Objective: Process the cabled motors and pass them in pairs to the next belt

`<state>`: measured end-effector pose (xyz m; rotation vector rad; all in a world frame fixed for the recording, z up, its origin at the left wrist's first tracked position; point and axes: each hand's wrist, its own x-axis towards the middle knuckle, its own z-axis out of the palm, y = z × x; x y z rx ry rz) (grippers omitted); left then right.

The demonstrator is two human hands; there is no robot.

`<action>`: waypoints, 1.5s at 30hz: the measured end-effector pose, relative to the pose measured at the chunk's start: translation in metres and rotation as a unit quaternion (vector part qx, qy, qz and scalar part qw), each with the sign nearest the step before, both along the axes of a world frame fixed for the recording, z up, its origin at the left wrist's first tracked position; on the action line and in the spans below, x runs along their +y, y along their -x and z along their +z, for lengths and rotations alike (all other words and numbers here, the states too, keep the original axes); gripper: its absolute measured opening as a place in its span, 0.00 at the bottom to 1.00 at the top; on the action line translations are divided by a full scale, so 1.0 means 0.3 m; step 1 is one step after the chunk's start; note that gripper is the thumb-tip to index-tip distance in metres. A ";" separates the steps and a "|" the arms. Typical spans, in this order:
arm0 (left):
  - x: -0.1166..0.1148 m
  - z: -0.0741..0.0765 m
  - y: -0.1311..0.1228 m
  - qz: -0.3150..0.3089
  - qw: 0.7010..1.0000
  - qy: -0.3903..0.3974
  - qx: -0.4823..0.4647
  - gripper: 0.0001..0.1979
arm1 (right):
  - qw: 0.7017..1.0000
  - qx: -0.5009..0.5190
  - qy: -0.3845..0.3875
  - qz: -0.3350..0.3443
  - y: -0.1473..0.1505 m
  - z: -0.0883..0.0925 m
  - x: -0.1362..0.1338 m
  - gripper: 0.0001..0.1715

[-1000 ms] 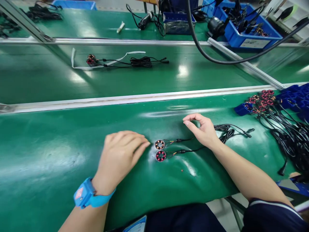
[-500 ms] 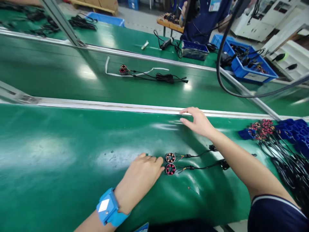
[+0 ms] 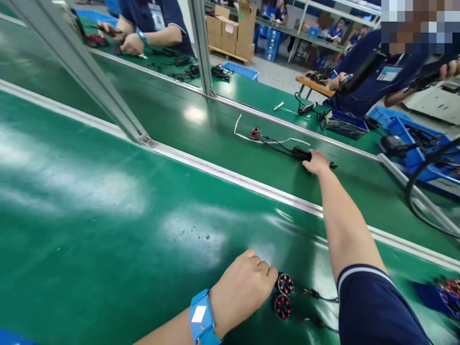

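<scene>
My right hand (image 3: 316, 162) reaches over the rail with its fingers around a coiled black cable bundle (image 3: 301, 153). The cable runs left to a small motor stator with copper windings (image 3: 255, 133), lying beside a bent white strip (image 3: 241, 137). Nearer me, my left hand (image 3: 247, 287), a blue strap on its wrist, rests with fingers curled in; anything under them is hidden. Its fingertips are right beside a stator with orange windings (image 3: 285, 284). Just below that one lies a stator with red windings (image 3: 283, 306). Both trail thin cables to the right, partly behind my right arm.
A metal rail (image 3: 230, 177) crosses the green bench, with an upright post (image 3: 81, 72) at left. Blue holders (image 3: 431, 294) with stators stand at lower right. Across the bench are a dark blue box (image 3: 345, 124), a blue crate (image 3: 413, 153) and co-workers' hands (image 3: 132, 44).
My right hand has moved forward over the rail onto the cable bundle. My left hand remains beside the two nearer stators. The view has swung left and up.
</scene>
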<state>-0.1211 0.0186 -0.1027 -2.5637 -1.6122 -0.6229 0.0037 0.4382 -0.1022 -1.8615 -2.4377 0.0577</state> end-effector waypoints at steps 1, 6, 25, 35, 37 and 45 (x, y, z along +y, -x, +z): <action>0.003 -0.005 -0.003 0.001 1.000 0.001 -0.004 0.13 | 1.000 -0.007 -0.004 -0.003 -0.016 -0.001 0.005 0.38; 0.015 -0.028 -0.003 -0.017 1.000 0.018 -0.009 0.14 | 1.000 -0.015 -0.025 0.007 -0.080 -0.011 -0.044 0.32; 0.912 0.055 0.312 0.183 0.974 0.129 -0.025 0.27 | 0.987 0.118 0.017 0.107 -0.284 0.132 -0.586 0.24; 1.275 0.051 0.298 0.079 0.962 0.230 0.123 0.23 | 0.982 0.166 0.068 0.061 -0.345 0.149 -0.628 0.21; 1.297 0.066 0.291 0.065 0.959 0.233 0.146 0.24 | 0.981 0.174 0.068 0.055 -0.352 0.154 -0.625 0.20; 1.194 0.251 0.295 0.084 0.957 0.169 0.218 0.28 | 0.987 0.160 0.005 0.007 -0.474 0.209 -0.621 0.25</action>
